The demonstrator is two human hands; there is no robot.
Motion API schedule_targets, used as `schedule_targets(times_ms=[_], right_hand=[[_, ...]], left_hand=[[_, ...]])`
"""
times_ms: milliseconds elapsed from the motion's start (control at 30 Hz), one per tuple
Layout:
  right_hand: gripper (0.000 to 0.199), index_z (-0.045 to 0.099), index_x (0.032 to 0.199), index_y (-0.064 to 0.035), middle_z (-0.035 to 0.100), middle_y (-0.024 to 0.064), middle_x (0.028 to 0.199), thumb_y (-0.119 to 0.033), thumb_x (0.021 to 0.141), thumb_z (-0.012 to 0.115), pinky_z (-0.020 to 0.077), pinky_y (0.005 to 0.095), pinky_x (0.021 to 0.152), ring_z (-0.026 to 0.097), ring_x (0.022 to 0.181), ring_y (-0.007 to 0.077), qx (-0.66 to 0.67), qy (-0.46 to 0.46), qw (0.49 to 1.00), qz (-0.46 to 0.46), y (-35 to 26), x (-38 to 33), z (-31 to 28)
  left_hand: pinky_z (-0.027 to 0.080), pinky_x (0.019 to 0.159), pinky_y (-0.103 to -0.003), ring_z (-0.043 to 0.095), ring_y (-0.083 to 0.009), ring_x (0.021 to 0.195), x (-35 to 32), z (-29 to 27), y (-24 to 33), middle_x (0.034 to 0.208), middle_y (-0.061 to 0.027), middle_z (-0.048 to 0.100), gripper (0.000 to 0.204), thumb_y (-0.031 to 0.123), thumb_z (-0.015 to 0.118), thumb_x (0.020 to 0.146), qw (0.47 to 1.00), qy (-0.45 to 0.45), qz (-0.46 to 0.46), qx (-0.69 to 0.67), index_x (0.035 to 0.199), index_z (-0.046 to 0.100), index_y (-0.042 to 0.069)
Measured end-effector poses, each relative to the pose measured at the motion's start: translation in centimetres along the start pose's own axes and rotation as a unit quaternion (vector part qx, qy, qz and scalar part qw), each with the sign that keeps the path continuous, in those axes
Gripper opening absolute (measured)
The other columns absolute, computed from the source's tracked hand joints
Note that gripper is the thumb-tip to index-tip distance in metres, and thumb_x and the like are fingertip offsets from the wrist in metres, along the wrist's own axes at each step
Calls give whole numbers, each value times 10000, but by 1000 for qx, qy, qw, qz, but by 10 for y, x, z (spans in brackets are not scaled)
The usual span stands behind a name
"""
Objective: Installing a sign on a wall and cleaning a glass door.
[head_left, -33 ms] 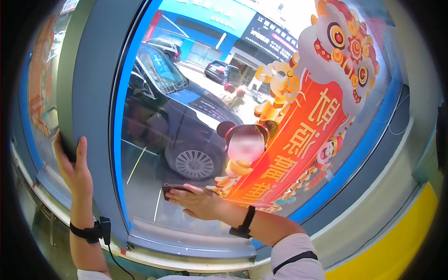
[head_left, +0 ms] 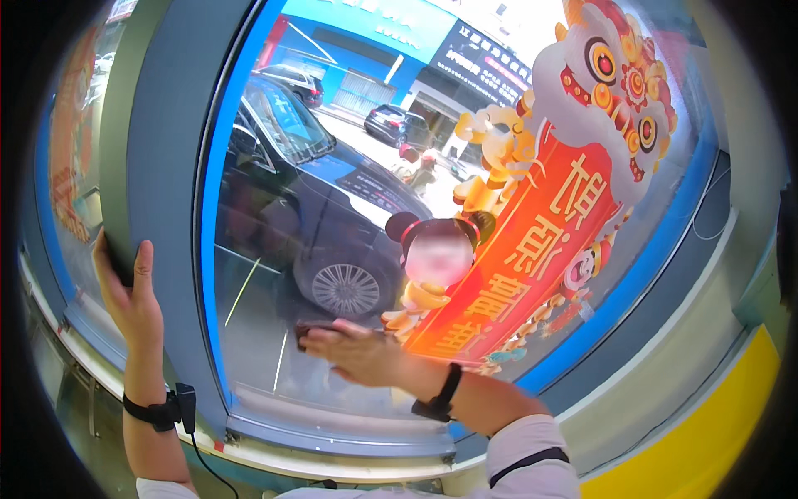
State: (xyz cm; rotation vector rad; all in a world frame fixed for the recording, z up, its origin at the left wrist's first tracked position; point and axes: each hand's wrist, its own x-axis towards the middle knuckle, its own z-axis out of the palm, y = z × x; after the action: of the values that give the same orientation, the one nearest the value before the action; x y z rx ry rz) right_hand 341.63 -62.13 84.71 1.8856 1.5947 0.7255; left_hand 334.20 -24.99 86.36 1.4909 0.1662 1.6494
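My right hand [head_left: 357, 356] lies nearly flat against the lower part of a large window pane [head_left: 258, 353], fingers pointing left. Beneath its fingers is a dark brown cloth [head_left: 306, 331], pressed to the glass and mostly covered by the hand. My left hand [head_left: 135, 303] rests on the edge of a grey pillar [head_left: 170, 166], its thumb raised apart from the fingers and no loose thing in it. A black band circles each wrist.
A red and gold lion-dance sticker [head_left: 515, 266] covers the pane's right side. Blue trim [head_left: 573, 370] borders the glass above a grey sill [head_left: 341, 441]. Outside, a black car [head_left: 332, 216] stands close by. A yellow panel [head_left: 698, 432] is at lower right; a cable [head_left: 208, 466] hangs from my left wrist.
My right hand and the cloth have shifted slightly to the right along the glass, and less of the cloth shows. My left hand stays at the pillar.
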Motion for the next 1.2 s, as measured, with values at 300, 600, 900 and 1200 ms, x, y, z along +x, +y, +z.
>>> schedule_targets(times_ms=[300, 600, 900, 1200], right_hand=[[539, 371, 1539, 4, 301, 206, 1629, -285, 1084, 345, 183, 450, 1240, 268, 1511, 375, -235, 340, 840, 351, 261, -166, -182], [591, 396, 1524, -104, 440, 124, 1523, -263, 972, 534, 383, 448, 1110, 454, 1384, 278, -52, 235, 923, 300, 105, -29, -19], [642, 413, 1549, -143, 358, -1, 1628, -345, 951, 531, 128, 471, 1252, 237, 1535, 203, -43, 20, 997, 67, -24, -111, 45], [362, 525, 1336, -52, 497, 149, 1359, -252, 1059, 404, 358, 485, 1087, 480, 1222, 347, -127, 330, 798, 488, 234, -397, -98]], left_hand=[[426, 1003, -314, 551, -212, 1141, 3, 4, 14, 1257, -127, 580, 549, 271, 742, 944, 1000, 23, -15, -1, 1346, 521, -31], [463, 944, -284, 597, -198, 1047, 3, -6, 5, 1164, -118, 639, 587, 354, 766, 922, 999, 5, -20, 32, 1308, 552, -33], [451, 957, -297, 592, -217, 1092, 14, -10, -10, 1184, -108, 630, 613, 482, 722, 929, 992, -59, 36, 102, 1288, 601, 1], [371, 1134, -466, 414, -365, 1419, -54, 62, 70, 1545, -188, 419, 621, 464, 530, 1028, 838, 153, 347, 393, 1514, 435, 88]])
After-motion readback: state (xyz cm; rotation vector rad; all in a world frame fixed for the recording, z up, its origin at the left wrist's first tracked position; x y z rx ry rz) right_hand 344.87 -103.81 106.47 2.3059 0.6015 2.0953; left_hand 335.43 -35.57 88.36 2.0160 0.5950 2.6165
